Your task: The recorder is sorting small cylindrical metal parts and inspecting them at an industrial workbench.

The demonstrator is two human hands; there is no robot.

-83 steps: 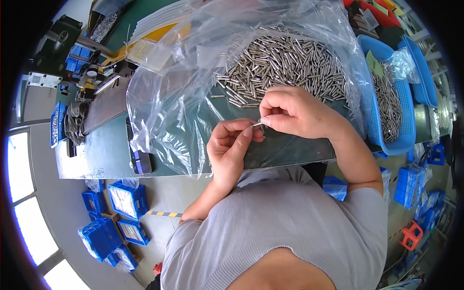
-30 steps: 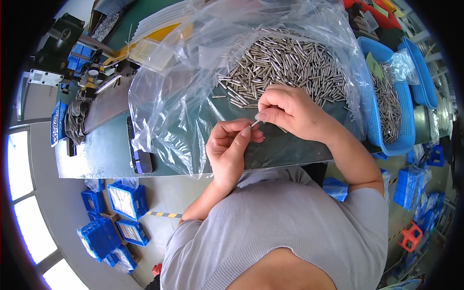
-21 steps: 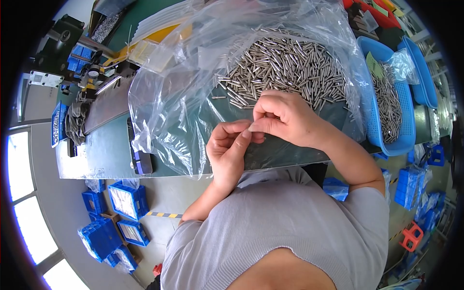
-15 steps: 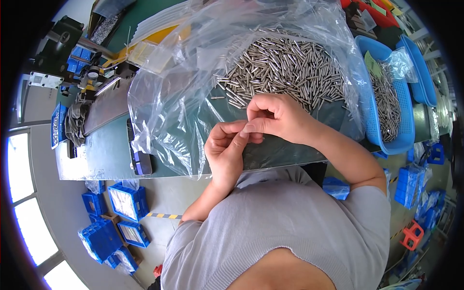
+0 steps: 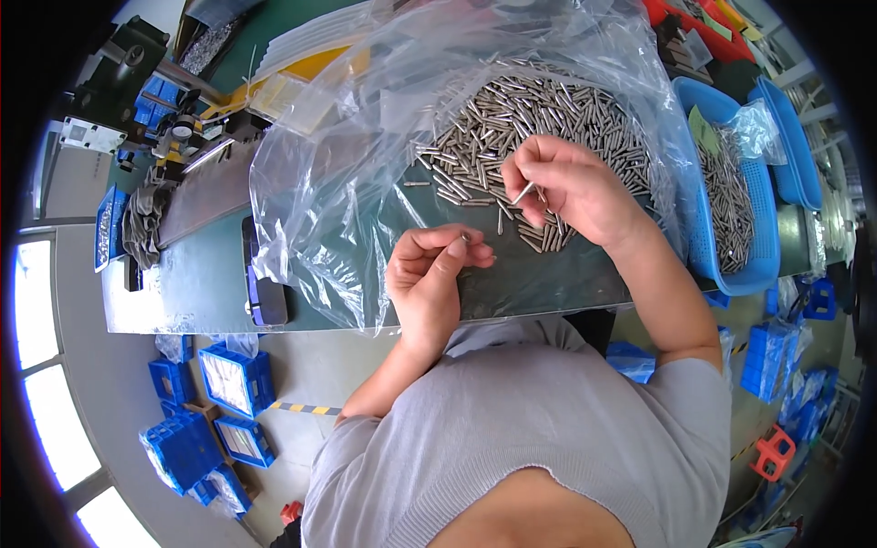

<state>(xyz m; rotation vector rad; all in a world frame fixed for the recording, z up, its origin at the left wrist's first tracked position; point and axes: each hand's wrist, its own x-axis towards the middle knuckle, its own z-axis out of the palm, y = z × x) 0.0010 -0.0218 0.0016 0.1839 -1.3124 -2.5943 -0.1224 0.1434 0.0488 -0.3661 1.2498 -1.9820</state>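
Observation:
Many small silvery metal pins (image 5: 493,128) lie heaped on a clear plastic bag (image 5: 315,205) on the green tabletop. My right hand (image 5: 575,187) is over the near side of the heap, with a metal pin (image 5: 523,193) pinched between thumb and fingertips. Closer to the table's front edge, my left hand (image 5: 429,269) is closed, thumb against forefinger. The end of a small metal piece (image 5: 466,237) shows at its fingertips; most of it is hidden, so its kind is unclear. The two hands are apart.
To the right stands a blue plastic basket (image 5: 763,219) holding more pins, with another blue basket (image 5: 795,155) behind it. A dark metal fixture (image 5: 114,87) occupies the back left. A black and purple object (image 5: 265,297) lies by the bag's left edge. Blue crates (image 5: 183,447) sit on the floor.
My hands were together at the fingertips. The right hand has moved away and forward to the heap and now pinches a pin; the left has stayed nearly in place.

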